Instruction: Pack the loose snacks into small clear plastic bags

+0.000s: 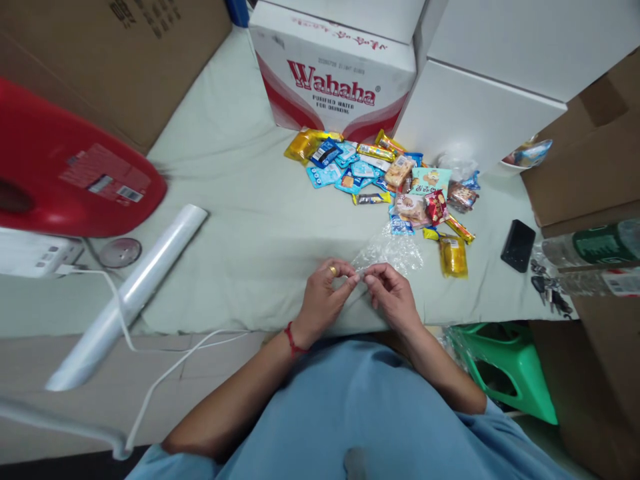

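My left hand, with a ring and a red bracelet, is closed in a pinch in front of my body. Close beside it, my right hand pinches too, their fingertips nearly meeting. Both pinch the near edge of a crinkled clear plastic bag, which spreads flat on the cloth beyond them. A pile of wrapped snacks lies past the bag, in blue, yellow, red and pale green packets. Nearer my right hand is a yellow snack packet.
A Wahaha water box and white boxes stand behind the pile. To the left are a red bottle, a plastic film roll and white cables. A black phone, keys and bottles are right.
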A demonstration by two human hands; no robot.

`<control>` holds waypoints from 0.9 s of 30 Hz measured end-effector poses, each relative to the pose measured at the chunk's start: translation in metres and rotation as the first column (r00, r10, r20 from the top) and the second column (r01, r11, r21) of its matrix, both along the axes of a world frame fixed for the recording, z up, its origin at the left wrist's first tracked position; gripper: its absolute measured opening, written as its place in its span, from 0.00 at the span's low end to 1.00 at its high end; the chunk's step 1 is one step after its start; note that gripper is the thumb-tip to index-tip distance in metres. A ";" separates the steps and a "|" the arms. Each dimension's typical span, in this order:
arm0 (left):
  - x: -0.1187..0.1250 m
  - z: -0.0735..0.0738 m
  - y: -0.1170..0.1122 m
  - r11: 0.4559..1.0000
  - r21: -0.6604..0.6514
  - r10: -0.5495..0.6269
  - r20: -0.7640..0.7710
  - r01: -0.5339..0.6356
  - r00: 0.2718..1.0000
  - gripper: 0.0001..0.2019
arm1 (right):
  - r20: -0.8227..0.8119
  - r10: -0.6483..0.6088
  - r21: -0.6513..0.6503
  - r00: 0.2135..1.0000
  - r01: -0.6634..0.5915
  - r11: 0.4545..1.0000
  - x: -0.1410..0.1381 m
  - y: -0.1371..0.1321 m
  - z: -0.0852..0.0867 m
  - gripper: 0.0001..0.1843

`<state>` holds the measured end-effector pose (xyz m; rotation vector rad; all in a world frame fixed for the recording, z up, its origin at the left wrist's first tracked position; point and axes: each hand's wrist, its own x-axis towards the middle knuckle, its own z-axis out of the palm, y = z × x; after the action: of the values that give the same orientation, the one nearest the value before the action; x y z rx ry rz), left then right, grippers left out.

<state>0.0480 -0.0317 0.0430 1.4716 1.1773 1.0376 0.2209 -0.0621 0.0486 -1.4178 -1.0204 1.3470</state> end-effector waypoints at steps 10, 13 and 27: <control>0.002 -0.005 0.000 0.952 -0.306 0.128 0.313 -0.028 0.941 0.17 | -0.026 0.101 -0.037 0.995 -0.102 0.994 -0.003 0.002 -0.003 0.25; 0.000 -0.003 0.002 0.915 -0.400 0.208 0.369 -0.047 0.906 0.19 | 0.010 0.113 -0.031 0.994 -0.113 0.993 -0.001 0.001 -0.002 0.25; -0.001 0.008 0.033 0.894 -0.448 0.111 0.264 0.020 0.958 0.17 | 0.369 0.187 0.346 0.911 -0.321 0.882 -0.003 0.000 0.000 0.14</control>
<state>0.0470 0.0016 0.0511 0.9039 1.1504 0.8972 0.2180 -0.0621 0.0487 -1.2383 -1.6540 1.0143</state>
